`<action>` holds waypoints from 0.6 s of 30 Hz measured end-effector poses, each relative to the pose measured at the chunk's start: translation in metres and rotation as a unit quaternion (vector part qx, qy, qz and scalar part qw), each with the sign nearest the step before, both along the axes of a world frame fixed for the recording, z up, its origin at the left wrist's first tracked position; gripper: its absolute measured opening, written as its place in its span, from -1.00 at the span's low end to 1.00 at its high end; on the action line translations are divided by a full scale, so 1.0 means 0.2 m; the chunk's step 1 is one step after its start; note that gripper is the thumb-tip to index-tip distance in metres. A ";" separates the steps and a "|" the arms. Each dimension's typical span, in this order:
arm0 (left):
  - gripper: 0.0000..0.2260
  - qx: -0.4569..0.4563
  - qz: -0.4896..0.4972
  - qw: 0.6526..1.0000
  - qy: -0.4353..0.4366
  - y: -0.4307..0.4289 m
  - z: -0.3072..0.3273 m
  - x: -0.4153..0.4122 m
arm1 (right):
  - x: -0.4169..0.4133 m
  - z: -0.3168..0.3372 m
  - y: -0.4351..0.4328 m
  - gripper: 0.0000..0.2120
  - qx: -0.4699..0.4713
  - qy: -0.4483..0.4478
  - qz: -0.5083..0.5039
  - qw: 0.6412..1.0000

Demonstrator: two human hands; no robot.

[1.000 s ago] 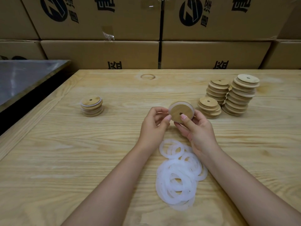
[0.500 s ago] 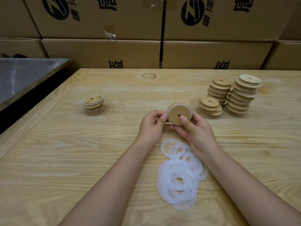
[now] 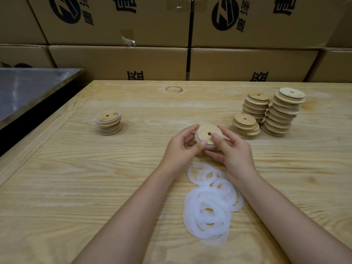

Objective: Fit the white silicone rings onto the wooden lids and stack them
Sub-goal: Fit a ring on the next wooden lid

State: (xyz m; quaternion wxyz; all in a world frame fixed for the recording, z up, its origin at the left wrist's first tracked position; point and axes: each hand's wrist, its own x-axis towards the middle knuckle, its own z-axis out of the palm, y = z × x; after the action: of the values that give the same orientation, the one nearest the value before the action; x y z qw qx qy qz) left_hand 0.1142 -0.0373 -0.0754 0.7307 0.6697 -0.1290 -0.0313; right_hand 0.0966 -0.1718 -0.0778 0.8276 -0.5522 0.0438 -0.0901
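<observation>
Above desk [image 3: 76,168] centre: wooden lid [image 3: 205,133] held up | left hand [image 3: 181,147], right hand [image 3: 234,155] both curled round its rim | white ring [image 3: 196,138] showing at edge | judged light, rigid lid; soft, stretchy ring; grip by rim.

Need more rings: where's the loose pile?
Head view: the ring pile lies on the table, centre, nearer the person than the held lid, beside the right forearm.

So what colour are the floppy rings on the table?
White, slightly see-through: the pile of silicone rings, seen in the head view.
</observation>
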 end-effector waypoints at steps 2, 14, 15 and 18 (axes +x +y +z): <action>-0.47 0.038 0.004 0.999 -0.009 0.00 0.00 0.00 | 0.01 0.00 -0.01 -0.63 0.009 0.008 0.005 1.000; -0.40 0.078 0.050 0.996 -0.007 0.01 -0.04 0.03 | 0.00 0.00 0.00 -0.69 -0.021 -0.001 0.042 0.999; -0.44 0.082 0.055 0.995 -0.010 0.01 -0.04 0.03 | 0.00 0.00 -0.01 -0.68 -0.024 -0.004 0.041 0.999; -0.55 0.093 0.070 0.993 -0.023 0.04 -0.05 0.05 | 0.00 0.00 0.00 -0.80 -0.047 -0.007 0.047 0.998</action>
State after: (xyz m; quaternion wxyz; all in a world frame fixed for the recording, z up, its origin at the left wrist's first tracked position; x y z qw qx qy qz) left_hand 0.1237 -0.0302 -0.0856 0.6628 0.7424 -0.0949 0.0235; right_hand 0.0966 -0.1722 -0.0784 0.8042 -0.5916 0.0076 -0.0571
